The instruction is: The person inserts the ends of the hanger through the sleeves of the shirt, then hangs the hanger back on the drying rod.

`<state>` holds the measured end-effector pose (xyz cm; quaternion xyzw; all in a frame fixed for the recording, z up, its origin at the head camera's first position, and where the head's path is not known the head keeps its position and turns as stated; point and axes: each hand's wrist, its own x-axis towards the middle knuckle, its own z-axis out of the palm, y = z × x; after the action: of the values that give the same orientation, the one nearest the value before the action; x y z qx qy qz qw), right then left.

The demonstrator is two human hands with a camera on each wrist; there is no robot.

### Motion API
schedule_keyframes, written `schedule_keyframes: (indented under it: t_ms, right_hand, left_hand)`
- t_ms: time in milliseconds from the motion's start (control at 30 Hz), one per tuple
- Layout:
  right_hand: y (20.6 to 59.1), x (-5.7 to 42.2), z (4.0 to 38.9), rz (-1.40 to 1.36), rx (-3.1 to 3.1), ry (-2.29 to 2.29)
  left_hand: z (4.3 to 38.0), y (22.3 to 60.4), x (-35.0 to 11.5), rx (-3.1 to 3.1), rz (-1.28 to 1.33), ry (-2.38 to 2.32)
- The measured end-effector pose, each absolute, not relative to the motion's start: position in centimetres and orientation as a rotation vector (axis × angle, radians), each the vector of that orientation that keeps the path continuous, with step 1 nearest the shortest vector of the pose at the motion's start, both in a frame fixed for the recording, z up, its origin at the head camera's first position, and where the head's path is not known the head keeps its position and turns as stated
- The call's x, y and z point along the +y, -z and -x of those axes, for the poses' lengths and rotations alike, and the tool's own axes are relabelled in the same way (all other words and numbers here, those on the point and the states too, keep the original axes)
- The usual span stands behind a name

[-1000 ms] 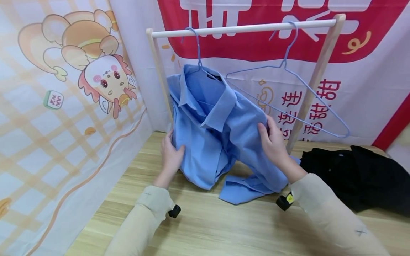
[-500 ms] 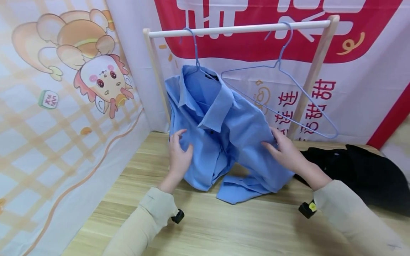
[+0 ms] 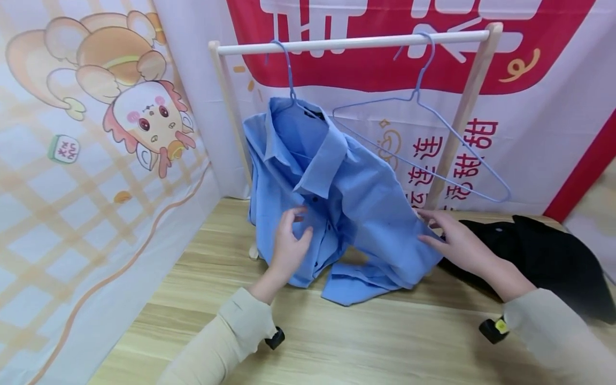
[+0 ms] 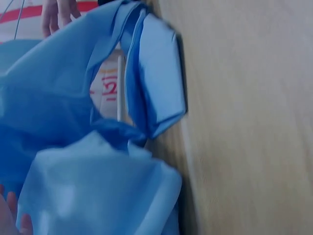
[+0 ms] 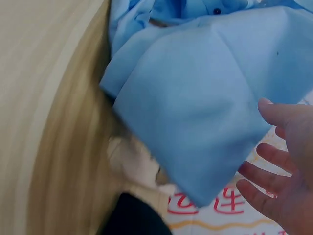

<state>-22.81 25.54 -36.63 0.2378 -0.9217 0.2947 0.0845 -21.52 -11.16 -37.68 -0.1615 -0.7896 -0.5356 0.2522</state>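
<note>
A blue button-up shirt [image 3: 370, 198] hangs on a blue wire hanger [image 3: 290, 75] in the head view, its lower part resting on the table. My left hand [image 3: 290, 243] is in front of the shirt's left half, fingers loosely bent and holding nothing. At the right sleeve, my right hand [image 3: 457, 243] has its thumb and fingers spread apart. The right wrist view shows the right hand [image 5: 293, 161] beside the sleeve's edge without a grip on it. Only the left hand's fingertips [image 4: 11, 215] enter the left wrist view, beside the cloth.
A second blue wire hanger [image 3: 418, 99] hangs bare on the white rail [image 3: 356, 43] of a wooden rack. Black clothing [image 3: 539, 262] lies on the wooden table [image 3: 385, 342] at the right. Printed cloths stand behind and at the left [image 3: 96, 224].
Both hands have come off the shirt's sides. The left hand has moved right across its front, and the right hand has moved right and down along the sleeve. The shirt still hangs.
</note>
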Motion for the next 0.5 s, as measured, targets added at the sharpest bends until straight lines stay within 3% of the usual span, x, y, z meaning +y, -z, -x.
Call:
schedule_keyframes:
  t_ms: [500]
  right_hand:
    - [37.2,30.6,20.9,-0.689,-2.739,-0.922]
  left_hand:
    - [19.7,37.7,-6.1,-2.233,0.811,1.827]
